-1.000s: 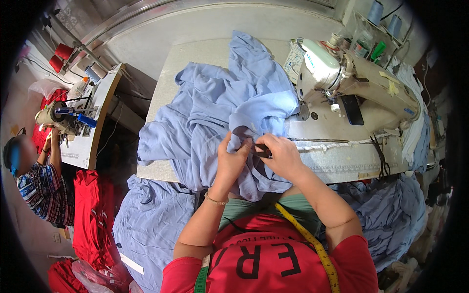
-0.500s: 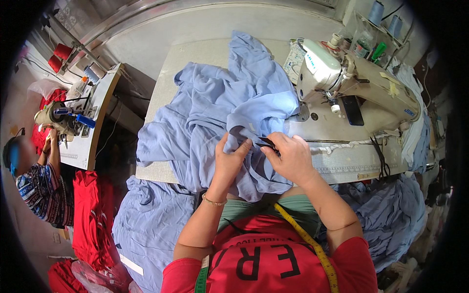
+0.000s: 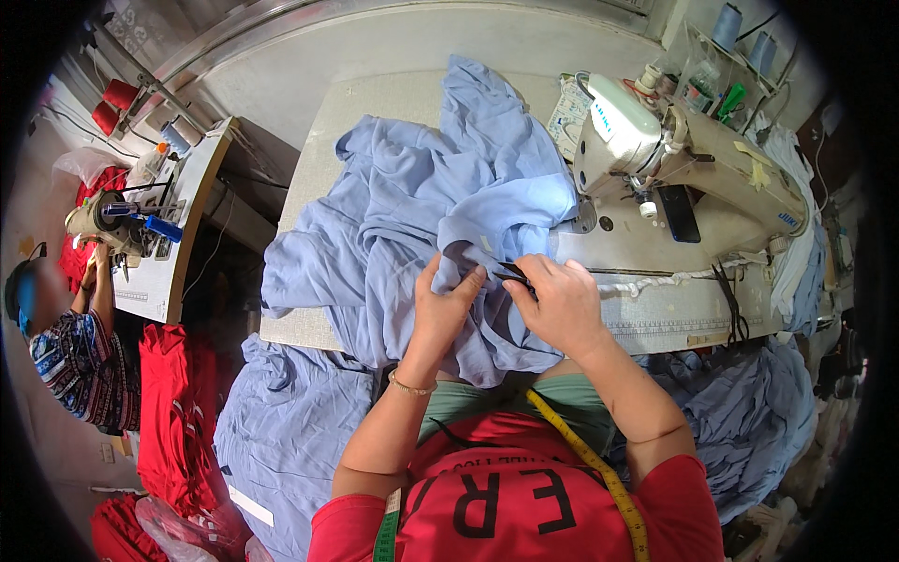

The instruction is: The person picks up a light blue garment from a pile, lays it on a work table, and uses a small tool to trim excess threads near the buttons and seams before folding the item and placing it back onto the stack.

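A light blue garment [image 3: 403,187] lies in loose folds across the sewing table, its near part hanging over the front edge toward my lap. My left hand [image 3: 444,304] pinches a folded edge of it between thumb and fingers. Close by on the right, my right hand [image 3: 560,302] is closed around small black thread snips [image 3: 511,272]. Their dark tips point left at the cloth by my left thumb. My fingers hide most of the snips, and whether the blades touch the fabric I cannot tell.
A sewing machine [image 3: 674,155] stands at the right, with a phone [image 3: 679,214] on its bed. Black scissors [image 3: 732,304] lie near the table's front edge. Blue cloth piles [image 3: 290,431] flank me. At far left a co-worker [image 3: 80,347] sits at another machine [image 3: 108,220].
The view has shifted very slightly. Both hands keep nearly the same place and hold on the cloth and the snips.
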A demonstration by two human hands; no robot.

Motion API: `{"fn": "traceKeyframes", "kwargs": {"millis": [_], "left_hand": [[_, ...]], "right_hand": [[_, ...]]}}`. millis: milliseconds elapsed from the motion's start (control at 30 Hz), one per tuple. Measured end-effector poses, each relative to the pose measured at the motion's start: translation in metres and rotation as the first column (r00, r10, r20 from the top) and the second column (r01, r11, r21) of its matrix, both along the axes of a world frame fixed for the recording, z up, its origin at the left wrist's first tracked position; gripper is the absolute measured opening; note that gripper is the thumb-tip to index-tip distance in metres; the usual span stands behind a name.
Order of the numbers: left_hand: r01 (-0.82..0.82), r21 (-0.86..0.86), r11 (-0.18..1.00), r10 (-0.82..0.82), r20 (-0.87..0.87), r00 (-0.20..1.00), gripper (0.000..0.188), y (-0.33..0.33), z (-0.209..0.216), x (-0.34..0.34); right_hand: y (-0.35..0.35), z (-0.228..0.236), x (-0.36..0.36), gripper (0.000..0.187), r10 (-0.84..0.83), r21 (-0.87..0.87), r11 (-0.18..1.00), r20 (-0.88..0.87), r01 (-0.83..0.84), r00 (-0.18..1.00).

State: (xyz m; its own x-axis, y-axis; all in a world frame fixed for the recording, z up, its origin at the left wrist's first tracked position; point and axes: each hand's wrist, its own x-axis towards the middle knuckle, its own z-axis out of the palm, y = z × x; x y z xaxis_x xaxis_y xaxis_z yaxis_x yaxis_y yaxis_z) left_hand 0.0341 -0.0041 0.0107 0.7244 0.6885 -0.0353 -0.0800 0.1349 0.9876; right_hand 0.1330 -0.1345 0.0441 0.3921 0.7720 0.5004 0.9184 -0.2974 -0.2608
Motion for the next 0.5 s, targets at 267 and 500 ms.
{"fn": "traceKeyframes", "kwargs": {"millis": [267,500], "left_hand": [[0.019,0.007,1.000,-0.019,0.014,1.000,0.023,0.0010,0.0005,0.0001],[0.021,-0.008,1.000,-0.022,-0.078,0.997,0.025,0.0015,-0.0011,-0.0001]], "right_hand": [[0.0022,-0.0065,-0.0015,0.018,-0.024,0.022,0.999,-0.022,0.024,0.999],[0.0038,-0.0104,-0.0040,0.022,-0.044,0.042,0.998,-0.198,0.053,0.979]]}}
